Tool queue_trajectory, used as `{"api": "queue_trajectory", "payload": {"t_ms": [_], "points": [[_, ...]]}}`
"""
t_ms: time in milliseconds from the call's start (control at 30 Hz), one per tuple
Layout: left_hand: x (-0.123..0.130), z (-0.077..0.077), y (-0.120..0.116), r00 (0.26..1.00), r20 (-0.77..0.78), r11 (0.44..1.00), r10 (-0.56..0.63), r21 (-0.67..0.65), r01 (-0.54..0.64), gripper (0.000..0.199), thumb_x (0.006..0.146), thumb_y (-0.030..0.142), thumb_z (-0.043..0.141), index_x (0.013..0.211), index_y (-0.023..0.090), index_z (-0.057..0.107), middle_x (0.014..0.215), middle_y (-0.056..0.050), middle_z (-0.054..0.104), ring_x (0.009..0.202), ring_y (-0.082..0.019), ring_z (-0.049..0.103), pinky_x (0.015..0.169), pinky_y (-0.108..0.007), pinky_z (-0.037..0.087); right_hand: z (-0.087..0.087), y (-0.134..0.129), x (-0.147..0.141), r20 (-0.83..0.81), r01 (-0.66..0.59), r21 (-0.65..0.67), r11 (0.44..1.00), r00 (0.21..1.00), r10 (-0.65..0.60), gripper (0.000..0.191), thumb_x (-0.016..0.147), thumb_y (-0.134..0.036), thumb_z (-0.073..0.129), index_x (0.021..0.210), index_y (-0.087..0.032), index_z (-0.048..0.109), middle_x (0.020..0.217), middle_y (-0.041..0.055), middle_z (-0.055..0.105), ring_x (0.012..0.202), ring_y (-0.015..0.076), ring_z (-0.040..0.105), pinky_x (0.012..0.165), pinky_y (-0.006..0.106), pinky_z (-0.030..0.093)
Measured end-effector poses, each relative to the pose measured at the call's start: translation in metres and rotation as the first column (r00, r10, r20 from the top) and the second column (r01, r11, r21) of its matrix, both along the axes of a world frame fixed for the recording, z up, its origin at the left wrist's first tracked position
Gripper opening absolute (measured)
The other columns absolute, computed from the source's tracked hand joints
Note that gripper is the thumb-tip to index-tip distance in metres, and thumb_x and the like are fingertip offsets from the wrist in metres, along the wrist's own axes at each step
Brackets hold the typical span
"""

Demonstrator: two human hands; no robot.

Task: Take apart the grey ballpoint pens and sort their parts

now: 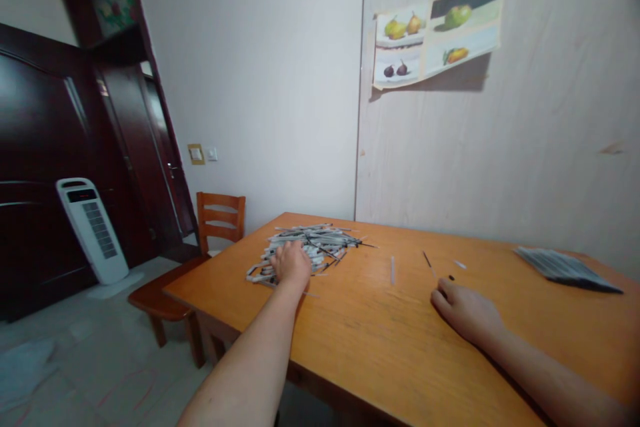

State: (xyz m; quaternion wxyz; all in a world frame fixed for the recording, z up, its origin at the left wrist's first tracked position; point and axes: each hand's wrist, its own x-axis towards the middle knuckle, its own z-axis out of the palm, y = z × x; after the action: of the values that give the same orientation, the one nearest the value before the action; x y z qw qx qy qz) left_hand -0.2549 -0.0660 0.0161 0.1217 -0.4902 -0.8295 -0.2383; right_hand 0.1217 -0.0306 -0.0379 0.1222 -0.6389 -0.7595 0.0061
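My left hand reaches to the far left of the table, onto a heap of slim pen parts, whitish tubes with black ends. Its fingers bend down among them and the tips are hidden, so I cannot tell whether it grips one. My right hand rests on the tabletop with its fingers curled in; what they hold, if anything, is hidden. Just beyond its knuckles lies a small black piece. A thin dark pen refill and a short whitish piece lie farther back. A clear tube lies between my hands.
A flat stack of grey-white tubes with dark ends lies at the right of the wooden table. A wooden chair stands beyond the left edge. A white heater-like appliance is on the floor. The wall borders the table's back.
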Motion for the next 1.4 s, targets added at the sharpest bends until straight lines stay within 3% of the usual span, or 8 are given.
{"api": "queue_trajectory", "payload": {"t_ms": [200,733,1100,1400], "points": [[-0.021,-0.008,0.004,0.999,-0.030,0.999,0.033,-0.027,-0.033,0.036,0.088,0.023,0.041,0.114,0.027,0.067,0.124,-0.011,0.063,0.118,-0.031,0.049,0.096,-0.048,0.035,0.000,0.000,0.000,0.000,-0.011,0.010,1.000,1.000,0.011,0.033,0.094,-0.042,0.035,0.082,-0.020,0.057,0.081,0.0107,0.068,0.076,0.0232,0.063,0.059,0.030,0.028],[-0.043,-0.016,0.021,0.996,-0.093,0.999,0.017,-0.039,-0.020,0.035,0.086,0.020,0.041,0.108,0.025,0.068,0.121,-0.011,0.064,0.117,-0.031,0.052,0.098,-0.050,0.035,-0.004,0.002,0.000,0.010,-0.010,0.038,0.999,1.000,0.010,0.033,0.095,-0.042,0.034,0.081,-0.021,0.055,0.082,0.0090,0.069,0.076,0.0221,0.063,0.058,0.029,0.025],[-0.055,-0.010,0.045,0.994,-0.106,0.994,-0.008,-0.106,-0.003,0.038,0.088,0.018,0.040,0.115,0.023,0.066,0.126,-0.012,0.063,0.120,-0.031,0.051,0.098,-0.049,0.037,-0.005,0.002,0.002,-0.039,-0.009,0.022,1.000,0.999,0.010,0.034,0.094,-0.046,0.037,0.079,-0.022,0.054,0.077,0.0070,0.068,0.074,0.0233,0.063,0.057,0.029,0.026],[-0.068,-0.007,0.059,0.995,-0.101,0.984,-0.027,-0.177,0.009,0.038,0.085,0.015,0.042,0.108,0.025,0.070,0.121,-0.011,0.067,0.120,-0.032,0.053,0.102,-0.054,0.031,-0.004,0.002,0.002,-0.042,-0.008,0.008,1.000,0.999,0.008,0.034,0.094,-0.047,0.036,0.078,-0.022,0.053,0.075,0.0060,0.067,0.072,0.0232,0.063,0.058,0.029,0.026]]}}
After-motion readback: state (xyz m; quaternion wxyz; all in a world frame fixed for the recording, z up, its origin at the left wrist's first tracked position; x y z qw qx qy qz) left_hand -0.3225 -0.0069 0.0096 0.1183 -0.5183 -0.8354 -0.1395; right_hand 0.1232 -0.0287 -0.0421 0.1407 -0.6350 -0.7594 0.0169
